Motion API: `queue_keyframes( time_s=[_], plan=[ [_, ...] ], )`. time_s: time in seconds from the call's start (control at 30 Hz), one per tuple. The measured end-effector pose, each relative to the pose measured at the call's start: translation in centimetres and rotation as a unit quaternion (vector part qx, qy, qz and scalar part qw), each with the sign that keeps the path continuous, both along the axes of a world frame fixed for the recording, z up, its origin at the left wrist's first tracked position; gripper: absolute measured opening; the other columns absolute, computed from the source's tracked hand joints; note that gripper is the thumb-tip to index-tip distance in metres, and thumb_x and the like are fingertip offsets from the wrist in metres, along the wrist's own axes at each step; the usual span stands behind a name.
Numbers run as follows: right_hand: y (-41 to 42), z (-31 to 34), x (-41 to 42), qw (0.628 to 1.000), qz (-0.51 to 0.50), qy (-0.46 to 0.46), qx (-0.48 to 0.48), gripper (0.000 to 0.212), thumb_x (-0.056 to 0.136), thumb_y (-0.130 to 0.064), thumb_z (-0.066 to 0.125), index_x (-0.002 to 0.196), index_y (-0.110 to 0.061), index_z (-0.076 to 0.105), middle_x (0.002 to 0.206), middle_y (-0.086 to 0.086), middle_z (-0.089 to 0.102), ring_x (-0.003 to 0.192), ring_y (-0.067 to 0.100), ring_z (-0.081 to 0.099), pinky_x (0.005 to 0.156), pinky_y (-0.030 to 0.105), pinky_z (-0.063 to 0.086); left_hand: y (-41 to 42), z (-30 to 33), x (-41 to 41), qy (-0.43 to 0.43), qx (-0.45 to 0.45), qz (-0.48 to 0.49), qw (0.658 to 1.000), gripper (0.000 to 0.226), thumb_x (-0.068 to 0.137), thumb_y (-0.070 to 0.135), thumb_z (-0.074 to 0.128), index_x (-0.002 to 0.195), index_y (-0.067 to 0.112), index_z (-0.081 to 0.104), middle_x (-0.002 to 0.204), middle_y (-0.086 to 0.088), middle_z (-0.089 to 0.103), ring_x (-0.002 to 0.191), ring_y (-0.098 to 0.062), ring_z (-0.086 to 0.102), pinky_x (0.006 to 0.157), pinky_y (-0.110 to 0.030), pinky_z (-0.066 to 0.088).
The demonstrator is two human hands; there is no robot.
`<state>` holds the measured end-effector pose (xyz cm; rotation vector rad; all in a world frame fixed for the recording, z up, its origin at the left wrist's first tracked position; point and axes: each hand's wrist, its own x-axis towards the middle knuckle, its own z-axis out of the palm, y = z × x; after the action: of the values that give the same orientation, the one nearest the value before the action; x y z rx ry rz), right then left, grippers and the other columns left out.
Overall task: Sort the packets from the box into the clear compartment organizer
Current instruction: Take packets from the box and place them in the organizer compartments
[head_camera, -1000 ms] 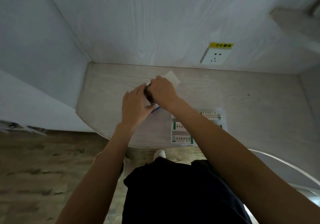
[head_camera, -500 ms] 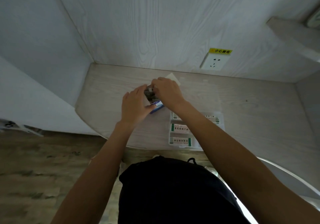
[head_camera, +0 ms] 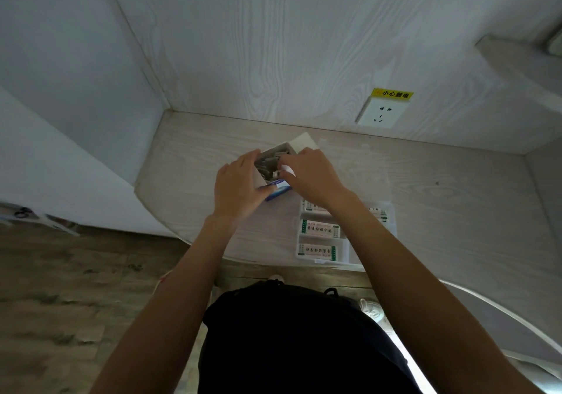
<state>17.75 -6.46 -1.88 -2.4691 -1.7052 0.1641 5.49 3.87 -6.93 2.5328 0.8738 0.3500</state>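
A small white and blue box (head_camera: 276, 193) stands open on the table, its lid flap (head_camera: 302, 142) tipped back. Several silvery packets (head_camera: 267, 164) fill it. My left hand (head_camera: 238, 188) grips the box's left side. My right hand (head_camera: 313, 174) reaches over the box's right edge, fingertips among the packets; what they pinch is hidden. To the right near the table's front edge lies the clear compartment organizer (head_camera: 390, 226), with green and white labelled packets (head_camera: 320, 229) in its left compartments. My right forearm covers part of it.
The pale wood table (head_camera: 194, 162) has a curved front-left edge and sits in a corner of wood-grain walls. A wall socket (head_camera: 380, 115) with a yellow warning label is behind the box. A shelf (head_camera: 517, 65) juts out at the upper right.
The box now shows open with its packets exposed. My right hand's fingers have moved into the box's opening. The view has tilted down slightly.
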Motion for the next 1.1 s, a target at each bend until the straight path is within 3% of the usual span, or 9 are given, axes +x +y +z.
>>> queue_keyframes(
  time_s=[0.07, 0.27, 0.43, 0.7, 0.8, 0.87, 0.93, 1.0, 1.1],
  plan=[
    [-0.4, -0.1, 0.2, 1.0, 0.02, 0.015, -0.002, 0.018, 0.096, -0.023, 0.044, 0.102, -0.017, 0.06, 0.1, 0.004, 0.067, 0.088, 0.024, 0.06, 0.084, 0.035, 0.042, -0.1, 0.2, 0.0, 0.0, 0.007, 0.003, 1.0, 0.078, 0.073, 0.043, 0.075, 0.137, 0.015, 0.041, 0.136, -0.003, 0.052, 0.12, -0.022, 0.052, 0.104, -0.038, 0.035],
    [-1.1, -0.8, 0.6, 0.98, -0.005, 0.162, 0.113, 0.007, 0.087, -0.01, 0.059, 0.09, -0.011, 0.065, 0.087, 0.002, 0.065, 0.079, 0.015, 0.055, 0.073, 0.027, 0.044, -0.1, 0.5, 0.0, 0.002, -0.004, -0.005, 1.0, 0.079, 0.073, 0.043, 0.074, 0.138, 0.016, 0.04, 0.138, -0.002, 0.049, 0.122, -0.021, 0.049, 0.105, -0.038, 0.034],
    [-0.9, 0.4, 0.4, 0.933, -0.108, 0.242, 0.245, 0.007, 0.086, -0.007, 0.062, 0.092, -0.006, 0.067, 0.081, 0.003, 0.065, 0.065, 0.005, 0.052, 0.062, 0.007, 0.04, -0.2, 1.0, 0.1, 0.012, -0.002, -0.003, 1.0, 0.078, 0.075, 0.041, 0.073, 0.139, 0.016, 0.038, 0.14, -0.002, 0.047, 0.124, -0.02, 0.047, 0.104, -0.035, 0.032],
    [-1.9, 1.3, 2.6, 0.795, -0.291, 0.408, 0.341, 0.007, 0.087, -0.009, 0.063, 0.091, -0.014, 0.06, 0.086, 0.001, 0.065, 0.076, 0.012, 0.059, 0.065, 0.026, 0.051, 0.0, 2.1, 0.7, 0.053, -0.064, -0.014, 0.996, 0.098, 0.07, 0.05, 0.075, 0.146, 0.013, 0.024, 0.151, -0.007, 0.03, 0.137, -0.025, 0.028, 0.112, -0.039, 0.025],
    [-3.6, 1.9, 2.9, 0.749, -0.301, 0.477, 0.346, 0.013, 0.086, -0.007, 0.064, 0.088, -0.02, 0.059, 0.088, 0.006, 0.066, 0.081, 0.018, 0.061, 0.075, 0.037, 0.054, -0.6, 3.8, 0.4, -0.073, -0.078, -0.022, 0.994, 0.089, 0.076, 0.057, 0.064, 0.146, 0.017, 0.025, 0.153, -0.005, 0.024, 0.141, -0.021, 0.019, 0.115, -0.038, 0.021],
    [-5.2, 2.4, 2.9, 0.758, -0.279, 0.497, 0.316, 0.01, 0.087, -0.006, 0.062, 0.092, -0.014, 0.059, 0.091, 0.003, 0.066, 0.085, 0.018, 0.064, 0.076, 0.032, 0.056, -1.5, 5.9, 1.1, -0.161, -0.088, -0.056, 0.981, 0.078, 0.081, 0.057, 0.055, 0.143, 0.019, 0.03, 0.151, -0.001, 0.027, 0.139, -0.016, 0.022, 0.112, -0.029, 0.022],
    [-7.0, 2.8, 2.8, 0.78, -0.251, 0.501, 0.281, 0.009, 0.088, -0.005, 0.06, 0.096, -0.009, 0.058, 0.091, 0.002, 0.066, 0.084, 0.015, 0.064, 0.075, 0.027, 0.056, -2.5, 8.0, 2.4, -0.158, -0.122, -0.118, 0.973, 0.07, 0.084, 0.052, 0.055, 0.143, 0.021, 0.031, 0.15, 0.001, 0.031, 0.136, -0.012, 0.027, 0.109, -0.028, 0.026],
    [-8.8, 3.3, 2.8, 0.788, -0.23, 0.504, 0.268, 0.009, 0.087, -0.004, 0.061, 0.094, -0.01, 0.059, 0.088, 0.002, 0.065, 0.079, 0.013, 0.062, 0.072, 0.024, 0.054, -3.5, 9.3, 4.1, -0.085, -0.224, -0.191, 0.952, 0.068, 0.085, 0.052, 0.056, 0.142, 0.023, 0.032, 0.144, 0.003, 0.039, 0.128, -0.007, 0.037, 0.104, -0.029, 0.035],
    [-10.9, 3.8, 2.9, 0.8, -0.22, 0.498, 0.252, 0.013, 0.086, -0.006, 0.062, 0.09, -0.018, 0.06, 0.085, 0.001, 0.064, 0.075, 0.012, 0.06, 0.071, 0.024, 0.052, -5.1, 9.5, 5.8, 0.061, -0.387, -0.257, 0.883, 0.062, 0.084, 0.055, 0.046, 0.138, 0.028, 0.035, 0.125, 0.013, 0.055, 0.112, -0.004, 0.053, 0.09, -0.021, 0.044]
  ],
)
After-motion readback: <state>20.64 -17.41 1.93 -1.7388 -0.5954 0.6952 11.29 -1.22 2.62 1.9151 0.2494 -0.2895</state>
